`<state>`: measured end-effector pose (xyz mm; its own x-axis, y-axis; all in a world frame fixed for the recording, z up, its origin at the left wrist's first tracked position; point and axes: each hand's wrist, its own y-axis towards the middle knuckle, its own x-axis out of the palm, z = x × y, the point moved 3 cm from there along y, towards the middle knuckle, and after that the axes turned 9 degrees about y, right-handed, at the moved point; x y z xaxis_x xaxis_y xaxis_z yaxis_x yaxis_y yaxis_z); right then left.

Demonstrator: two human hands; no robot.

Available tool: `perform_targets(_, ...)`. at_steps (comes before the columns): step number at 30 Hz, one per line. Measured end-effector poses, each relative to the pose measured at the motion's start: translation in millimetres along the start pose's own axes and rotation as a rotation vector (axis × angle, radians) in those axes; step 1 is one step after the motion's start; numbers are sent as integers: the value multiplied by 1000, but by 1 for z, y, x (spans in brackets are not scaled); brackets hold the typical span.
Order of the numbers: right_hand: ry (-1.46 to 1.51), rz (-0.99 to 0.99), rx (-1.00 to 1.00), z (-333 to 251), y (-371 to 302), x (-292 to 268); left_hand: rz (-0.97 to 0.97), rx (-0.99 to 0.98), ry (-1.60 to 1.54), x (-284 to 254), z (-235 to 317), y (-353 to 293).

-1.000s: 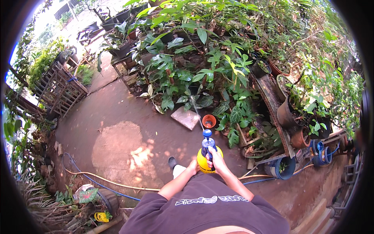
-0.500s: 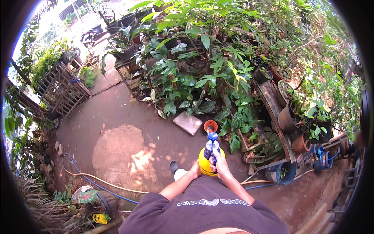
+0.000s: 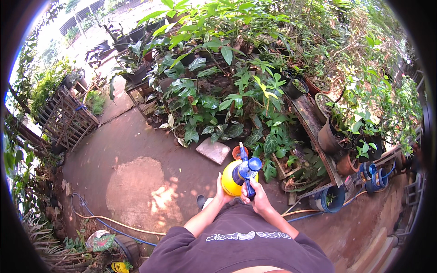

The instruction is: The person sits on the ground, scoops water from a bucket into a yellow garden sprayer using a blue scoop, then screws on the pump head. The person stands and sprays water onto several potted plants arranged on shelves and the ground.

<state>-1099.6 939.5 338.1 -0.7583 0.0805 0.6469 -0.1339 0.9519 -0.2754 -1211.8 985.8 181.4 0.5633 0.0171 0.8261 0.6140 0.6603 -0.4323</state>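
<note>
A pump sprayer with a round yellow tank (image 3: 232,183) and a blue top is held in front of my waist. My right hand (image 3: 260,199) is wrapped around its blue handle. Against the left side of the tank rests my left hand (image 3: 220,193), steadying it with fingers partly hidden. The sprayer's blue nozzle (image 3: 243,154) points away from me. Just beyond it an orange pot (image 3: 236,153) stands on the ground, partly covered by the nozzle. Beside the pot lies a pale stone slab (image 3: 213,151).
Dense leafy plants (image 3: 205,104) crowd a bench ahead. To the right stand a blue bucket (image 3: 334,200) and several pots along a wooden plank (image 3: 312,132). A yellow and blue hose (image 3: 123,226) crosses the ground. A slatted wooden rack (image 3: 68,118) stands at the left.
The sprayer has been raised and tipped, showing more of its yellow tank and its nozzle. My left hand has come up along the tank's side. The view has shifted slightly.
</note>
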Motion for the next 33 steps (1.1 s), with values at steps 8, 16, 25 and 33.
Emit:
perform_targets(8,112,-67,-97,-15,-15,-15,-64,-63,72,23,3,56)
perform_targets(16,59,-2,-5,-25,5,-24,-89,-177,121,34,8,79)
perform_targets(25,27,-24,-5,-45,63,-7,-142,-195,243,36,57,115)
perform_targets(33,77,-78,40,-39,114,7,-109,-266,347,37,100,133)
